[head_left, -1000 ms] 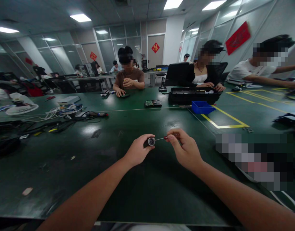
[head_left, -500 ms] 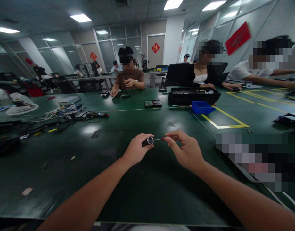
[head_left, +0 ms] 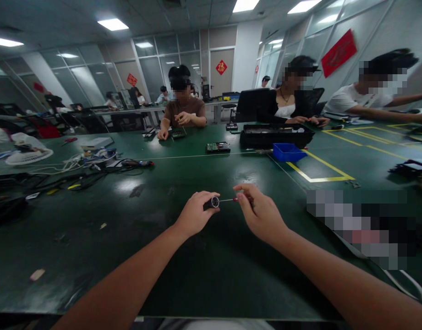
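Over green surface, my left hand: clamps black cylindrical part steady.
Right hand: pinches red-handled metal screwdriver towards it.

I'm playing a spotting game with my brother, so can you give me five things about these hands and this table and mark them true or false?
1. The left hand holds a dark cylinder. True.
2. The two hands are clasped together. False: they are apart.
3. The right hand holds a thin tool. True.
4. The blue bin stands on the table. True.
5. The table is bright red all over. False: it is dark green, with some yellow lines.
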### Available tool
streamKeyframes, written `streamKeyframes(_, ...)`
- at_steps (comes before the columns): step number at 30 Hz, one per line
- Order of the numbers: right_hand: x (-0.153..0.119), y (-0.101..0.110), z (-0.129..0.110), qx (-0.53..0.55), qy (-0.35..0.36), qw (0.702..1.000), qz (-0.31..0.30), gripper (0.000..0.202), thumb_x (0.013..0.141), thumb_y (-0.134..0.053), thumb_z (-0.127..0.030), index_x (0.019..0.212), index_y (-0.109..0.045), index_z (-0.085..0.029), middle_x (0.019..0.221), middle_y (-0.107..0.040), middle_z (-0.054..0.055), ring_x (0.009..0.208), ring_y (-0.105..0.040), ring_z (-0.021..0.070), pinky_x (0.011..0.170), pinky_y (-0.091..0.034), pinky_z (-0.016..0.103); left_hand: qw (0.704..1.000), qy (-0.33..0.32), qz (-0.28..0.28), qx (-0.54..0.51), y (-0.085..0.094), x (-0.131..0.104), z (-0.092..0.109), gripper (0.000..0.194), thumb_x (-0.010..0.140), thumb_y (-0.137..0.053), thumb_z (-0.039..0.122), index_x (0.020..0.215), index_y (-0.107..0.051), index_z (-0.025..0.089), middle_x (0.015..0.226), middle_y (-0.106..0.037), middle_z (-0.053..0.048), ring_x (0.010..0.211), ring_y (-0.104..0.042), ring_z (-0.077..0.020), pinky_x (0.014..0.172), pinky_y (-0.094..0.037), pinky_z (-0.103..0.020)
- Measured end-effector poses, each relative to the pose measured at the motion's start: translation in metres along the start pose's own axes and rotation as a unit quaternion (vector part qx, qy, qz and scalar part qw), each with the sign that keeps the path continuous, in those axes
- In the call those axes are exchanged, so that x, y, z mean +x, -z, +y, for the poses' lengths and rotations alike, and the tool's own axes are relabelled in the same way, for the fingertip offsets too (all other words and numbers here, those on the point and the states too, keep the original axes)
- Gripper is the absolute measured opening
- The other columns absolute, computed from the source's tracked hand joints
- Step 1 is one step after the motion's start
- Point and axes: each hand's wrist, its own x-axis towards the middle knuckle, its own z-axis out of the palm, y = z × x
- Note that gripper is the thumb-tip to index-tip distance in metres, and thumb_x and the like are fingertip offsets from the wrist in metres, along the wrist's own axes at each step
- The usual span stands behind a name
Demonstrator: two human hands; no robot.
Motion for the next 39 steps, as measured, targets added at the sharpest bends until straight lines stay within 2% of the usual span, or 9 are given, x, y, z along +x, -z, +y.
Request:
streamKeyframes(7,0.0,0.002,0.0,0.005,-0.017,1.0,-0.019,0.031,0.102,-0.037,-0.038,0.103,-0.064,-0.022,0.075,-0.068,0.001,0.057,-0.06,0.0166,0.054,-0.04,0.03,1.0,0.006,0.004,0.007,-0.001,0.0,-0.002,0.037,0.082,-0.074,0.017,0.118,-0.068,0.025,0.118,-0.068,-0.006,0.111,-0.06,-0.0254,0.101,-0.043,-0.043)
streamKeyframes(12,-0.001,0.0,0.002,0.044,-0.039,0.998,-0.002,0.024,0.1,-0.041,-0.031,0.119,-0.051,-0.02,0.075,-0.064,0.0,0.06,-0.059,0.0173,0.057,-0.042,0.03,1.0,0.004,-0.007,0.01,-0.002,0.0,-0.003,0.038,0.082,-0.074,0.019,0.119,-0.067,0.026,0.118,-0.068,-0.005,0.113,-0.059,-0.0254,0.107,-0.039,-0.047)
streamKeyframes(19,0.001,0.002,0.001,0.045,-0.054,0.997,-0.018,0.026,0.101,-0.038,-0.038,0.101,-0.059,-0.023,0.069,-0.061,-0.001,0.057,-0.056,0.0171,0.055,-0.038,0.03,1.0,0.016,-0.008,0.012,-0.001,0.0,-0.001,0.037,0.083,-0.072,0.02,0.119,-0.067,0.026,0.118,-0.068,-0.006,0.114,-0.059,-0.027,0.109,-0.038,-0.049)
streamKeyframes(26,0.002,-0.009,0.009,0.181,-0.112,0.977,0.03,0.022,0.092,-0.058,-0.041,0.101,-0.061,-0.021,0.087,-0.069,0.005,0.076,-0.063,0.0194,0.068,-0.048,0.033,1.0,0.029,0.006,0.008,-0.002,0.0,-0.002,0.039,0.083,-0.074,0.02,0.12,-0.066,0.024,0.119,-0.067,-0.004,0.113,-0.059,-0.0243,0.104,-0.041,-0.043)
streamKeyframes(29,0.007,-0.014,0.016,0.3,-0.157,0.939,0.055,0.026,0.09,-0.061,-0.045,0.098,-0.066,-0.02,0.085,-0.068,0.005,0.08,-0.063,0.0196,0.077,-0.051,0.036,1.0,0.016,0.011,0.001,-0.001,-0.001,-0.002,0.042,0.082,-0.075,0.019,0.122,-0.065,0.024,0.118,-0.067,-0.003,0.111,-0.059,-0.0224,0.1,-0.044,-0.039)
streamKeyframes(31,0.011,-0.016,0.021,0.419,-0.214,0.879,0.074,0.026,0.089,-0.062,-0.046,0.092,-0.066,-0.02,0.081,-0.065,0.004,0.076,-0.062,0.0188,0.078,-0.053,0.038,1.0,-0.005,0.01,0.003,0.001,-0.001,-0.002,0.042,0.084,-0.073,0.019,0.125,-0.063,0.026,0.12,-0.066,-0.003,0.112,-0.058,-0.0216,0.1,-0.044,-0.039)
streamKeyframes(34,0.016,-0.016,0.028,0.511,-0.309,0.801,0.038,0.023,0.085,-0.066,-0.042,0.081,-0.064,-0.02,0.068,-0.058,0.001,0.062,-0.057,0.0166,0.075,-0.055,0.04,1.0,-0.017,0.008,0.011,0.003,0.0,-0.003,0.041,0.086,-0.071,0.018,0.125,-0.063,0.026,0.123,-0.064,-0.003,0.114,-0.057,-0.0216,0.102,-0.043,-0.039)
streamKeyframes(36,0.017,-0.016,0.03,0.498,-0.29,0.814,0.07,0.021,0.086,-0.066,-0.041,0.082,-0.064,-0.02,0.072,-0.06,0.002,0.065,-0.058,0.0164,0.074,-0.055,0.038,1.0,-0.006,0.004,0.014,0.004,0.0,-0.004,0.04,0.086,-0.071,0.018,0.124,-0.064,0.026,0.123,-0.064,-0.004,0.114,-0.057,-0.022,0.101,-0.043,-0.04)
streamKeyframes(39,0.014,-0.015,0.031,0.417,-0.223,0.877,0.088,0.023,0.09,-0.062,-0.043,0.09,-0.065,-0.02,0.082,-0.065,0.003,0.074,-0.061,0.0173,0.075,-0.053,0.036,1.0,0.001,0.0,0.018,0.004,0.0,-0.003,0.04,0.086,-0.071,0.019,0.125,-0.063,0.026,0.123,-0.064,-0.004,0.114,-0.057,-0.0226,0.1,-0.044,-0.041)
